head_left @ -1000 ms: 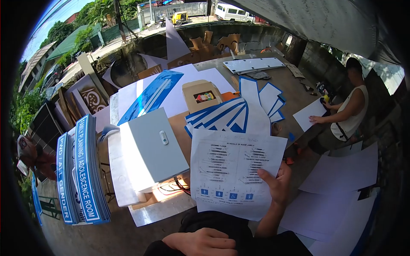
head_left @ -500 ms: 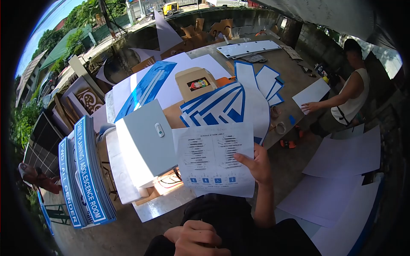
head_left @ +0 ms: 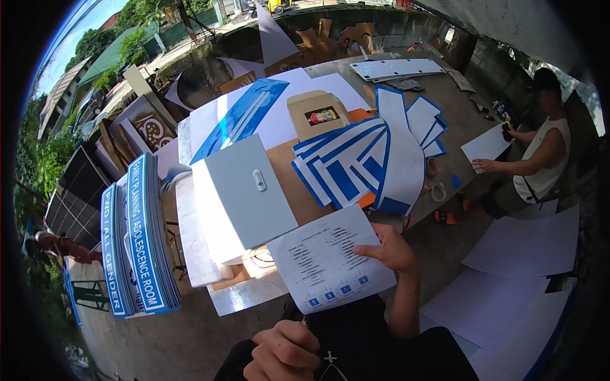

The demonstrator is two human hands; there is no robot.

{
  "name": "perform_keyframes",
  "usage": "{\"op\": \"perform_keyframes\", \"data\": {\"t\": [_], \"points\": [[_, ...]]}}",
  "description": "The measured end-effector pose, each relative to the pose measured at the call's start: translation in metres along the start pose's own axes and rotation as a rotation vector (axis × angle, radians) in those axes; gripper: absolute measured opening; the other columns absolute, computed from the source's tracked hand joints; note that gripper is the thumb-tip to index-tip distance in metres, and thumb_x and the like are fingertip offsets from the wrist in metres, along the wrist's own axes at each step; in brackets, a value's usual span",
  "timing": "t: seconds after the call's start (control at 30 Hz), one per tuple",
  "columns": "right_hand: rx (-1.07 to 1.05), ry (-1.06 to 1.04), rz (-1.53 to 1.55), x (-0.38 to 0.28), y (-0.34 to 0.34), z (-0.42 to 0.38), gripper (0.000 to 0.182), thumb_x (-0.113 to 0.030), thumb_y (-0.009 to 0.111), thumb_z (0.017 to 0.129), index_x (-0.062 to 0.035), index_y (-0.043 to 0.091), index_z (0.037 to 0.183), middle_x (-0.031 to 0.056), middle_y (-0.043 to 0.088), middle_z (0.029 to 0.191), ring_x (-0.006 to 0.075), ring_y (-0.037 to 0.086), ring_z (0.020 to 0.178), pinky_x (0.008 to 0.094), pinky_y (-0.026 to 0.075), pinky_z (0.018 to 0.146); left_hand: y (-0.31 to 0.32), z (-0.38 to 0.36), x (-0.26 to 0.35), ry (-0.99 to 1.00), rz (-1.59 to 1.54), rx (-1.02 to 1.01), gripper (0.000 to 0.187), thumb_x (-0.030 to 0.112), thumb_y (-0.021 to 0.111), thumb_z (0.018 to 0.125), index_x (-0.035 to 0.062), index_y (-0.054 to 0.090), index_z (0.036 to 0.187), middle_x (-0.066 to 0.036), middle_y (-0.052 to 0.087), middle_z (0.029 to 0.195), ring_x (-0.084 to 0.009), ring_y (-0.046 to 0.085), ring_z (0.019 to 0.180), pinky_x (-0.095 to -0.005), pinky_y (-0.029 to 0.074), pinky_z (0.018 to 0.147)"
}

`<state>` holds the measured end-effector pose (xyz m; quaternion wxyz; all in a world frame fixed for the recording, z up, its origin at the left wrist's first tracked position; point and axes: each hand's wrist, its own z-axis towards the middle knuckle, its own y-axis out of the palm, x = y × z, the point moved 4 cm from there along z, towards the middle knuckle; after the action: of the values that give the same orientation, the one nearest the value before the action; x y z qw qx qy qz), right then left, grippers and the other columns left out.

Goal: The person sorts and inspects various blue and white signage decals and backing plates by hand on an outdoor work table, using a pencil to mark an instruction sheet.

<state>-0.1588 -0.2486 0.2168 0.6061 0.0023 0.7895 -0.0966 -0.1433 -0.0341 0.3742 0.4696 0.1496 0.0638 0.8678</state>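
My right hand grips a printed sheet of paper by its right edge, thumb on top. The sheet carries two columns of marked-through text and a row of small blue symbols. Low in view, my left hand is curled closed in front of my chest; a small tip shows near its knuckles, but what it holds is hidden. Beyond the paper lie a pale grey metal box and a fan of blue-and-white sign strips. A stack of blue-and-white signs stands at the left.
An open cardboard box and a long blue sheet rest on the worktable. Large white panels lie at the right. A co-worker holds a white board and a tool beyond the table's right side.
The paper has tilted and lowered in my right hand, uncovering more of the sign strips. My left hand has shifted slightly. The whole view has swung a little left.
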Motion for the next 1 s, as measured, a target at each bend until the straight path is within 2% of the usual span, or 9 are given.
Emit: {"op": "perform_keyframes", "data": {"t": [0.13,0.23,0.33,0.47,0.57,0.67,0.77,1.0], "points": [[-0.056,0.055,-0.066,0.009,-0.003,-0.001,0.037,-0.013,0.073,0.079,0.0069,0.063,0.109,0.0174,0.07,0.098,0.0199,0.068,0.079,0.0308,0.052,0.074,-0.004,0.003,0.001,-0.027,-0.021,0.018,0.002,0.012,0.075,0.078,0.0139,0.075,0.079,0.004,0.064,0.069,-0.0123,0.036,0.059,-0.0263,0.026,0.049],[-0.02,0.051,-0.049,0.013,-0.01,-0.005,0.035,-0.012,0.073,0.079,0.0069,0.063,0.107,0.0181,0.07,0.098,0.0206,0.068,0.079,0.0313,0.052,0.074,-0.004,0.004,0.003,0.022,-0.038,0.06,0.004,0.011,0.075,0.077,0.0118,0.074,0.073,0.002,0.065,0.069,-0.012,0.037,0.058,-0.0257,0.026,0.049],[0.093,0.014,0.033,0.018,-0.021,-0.009,0.031,-0.008,0.074,0.078,0.0068,0.064,0.103,0.0185,0.069,0.101,0.0215,0.068,0.085,0.0334,0.052,0.077,-0.005,0.003,0.006,-0.047,-0.097,0.074,0.004,0.011,0.074,0.077,0.011,0.074,0.073,0.001,0.066,0.07,-0.0118,0.037,0.058,-0.0257,0.026,0.049],[0.228,-0.055,0.19,0.017,-0.035,-0.013,0.03,-0.002,0.073,0.076,0.0068,0.063,0.103,0.0151,0.069,0.099,0.019,0.066,0.088,0.031,0.049,0.083,-0.003,0.002,0.009,-0.195,-0.275,0.122,0.009,0.009,0.073,0.077,0.0085,0.072,0.068,-0.001,0.064,0.065,-0.0113,0.037,0.055,-0.0253,0.026,0.048],[0.348,-0.108,0.19,0.017,-0.044,-0.016,0.03,-0.001,0.071,0.078,0.0076,0.061,0.106,0.0141,0.069,0.1,0.0188,0.065,0.089,0.0307,0.048,0.084,0.001,-0.003,0.016,-0.245,-0.239,0.249,0.012,0.012,0.076,0.074,0.0078,0.07,0.065,-0.001,0.062,0.062,-0.0105,0.037,0.054,-0.025,0.026,0.047],[0.445,-0.156,0.306,0.02,-0.048,-0.017,0.033,0.001,0.071,0.076,0.0059,0.06,0.107,0.0117,0.068,0.101,0.0182,0.064,0.091,0.0311,0.047,0.087,0.006,-0.012,0.027,-0.196,-0.123,0.393,0.016,0.015,0.079,0.072,0.0076,0.068,0.062,0.0,0.06,0.06,-0.01,0.037,0.055,-0.025,0.026,0.047],[0.478,-0.169,0.33,0.024,-0.051,-0.017,0.034,0.001,0.07,0.078,0.006,0.058,0.109,0.0118,0.066,0.106,0.0184,0.062,0.096,0.0314,0.044,0.09,0.008,-0.013,0.031,-0.175,-0.07,0.439,0.016,0.014,0.077,0.073,0.0079,0.068,0.061,0.001,0.058,0.058,-0.0104,0.036,0.056,-0.0251,0.026,0.048],[0.592,-0.202,0.366,0.022,-0.05,-0.016,0.033,0.002,0.068,0.08,0.0067,0.056,0.11,0.0119,0.065,0.105,0.0184,0.061,0.096,0.0309,0.042,0.091,0.006,-0.017,0.038,-0.113,-0.014,0.438,0.019,0.016,0.077,0.074,0.0088,0.066,0.059,0.002,0.058,0.058,-0.0107,0.035,0.056,-0.0255,0.025,0.048]]}}
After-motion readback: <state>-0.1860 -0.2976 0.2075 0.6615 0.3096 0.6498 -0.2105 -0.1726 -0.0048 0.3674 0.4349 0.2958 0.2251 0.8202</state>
